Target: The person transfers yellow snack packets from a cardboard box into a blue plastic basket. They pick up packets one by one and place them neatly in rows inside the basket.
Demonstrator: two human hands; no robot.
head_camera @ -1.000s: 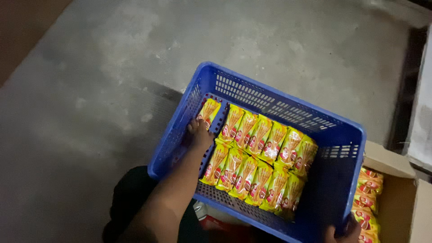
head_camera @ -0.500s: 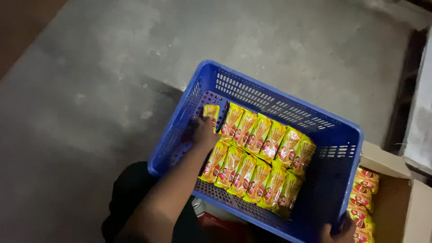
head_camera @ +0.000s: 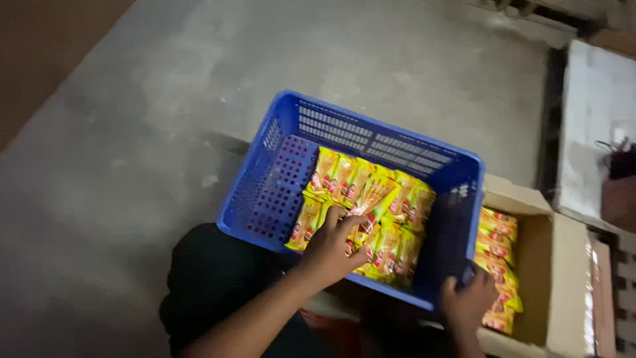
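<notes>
A blue perforated plastic crate (head_camera: pixel 371 120) rests on my lap, tilted. Two rows of yellow snack packets (head_camera: pixel 405 202) fill its right part, and the left strip of its floor is bare. My left hand (head_camera: pixel 333 244) lies on the near row, with its fingers curled round the lower end of one packet (head_camera: pixel 375 201) that sits askew above the others. My right hand (head_camera: pixel 467 301) grips the crate's near right corner from outside.
An open cardboard box (head_camera: pixel 540 255) stands against the crate's right side, with more yellow packets (head_camera: pixel 498 246) stacked along its left wall. A pale slab (head_camera: pixel 593 126) lies at the upper right. Grey concrete floor (head_camera: pixel 165 99) stretches left and beyond. My dark trousers (head_camera: pixel 212 282) are below the crate.
My left hand moved from the crate's left side to the middle of the near row and took hold of a packet. The lone packet at the left now lies with the rows.
</notes>
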